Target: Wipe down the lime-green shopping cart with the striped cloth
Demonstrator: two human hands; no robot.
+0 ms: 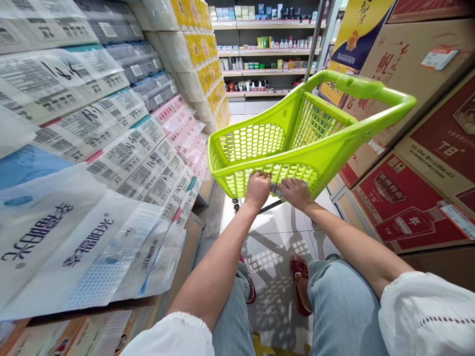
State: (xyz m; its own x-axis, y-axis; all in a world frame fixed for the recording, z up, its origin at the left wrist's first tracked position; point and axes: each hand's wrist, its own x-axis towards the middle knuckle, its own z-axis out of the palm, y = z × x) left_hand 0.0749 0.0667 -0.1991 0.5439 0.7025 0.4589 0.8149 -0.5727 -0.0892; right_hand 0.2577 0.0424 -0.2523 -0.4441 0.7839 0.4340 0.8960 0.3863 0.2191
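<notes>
Green basket (260, 143) rim, both hands gripping

A pale, glossy tiled floor (276, 247) carries the lime-green shopping basket trolley (297, 143). Left of the trolley stand stacked tissue packs (122, 148); right of it, stacked cardboard cartons (415, 198). Beyond it stands a stocked shelf (260, 49).

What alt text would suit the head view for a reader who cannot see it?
Both hands, left hand and right hand, grip the near rim of an empty lime-green shopping basket in a shop aisle. Stacked tissue packs line the left, red cartons the right, stocked shelves stand ahead.
</notes>
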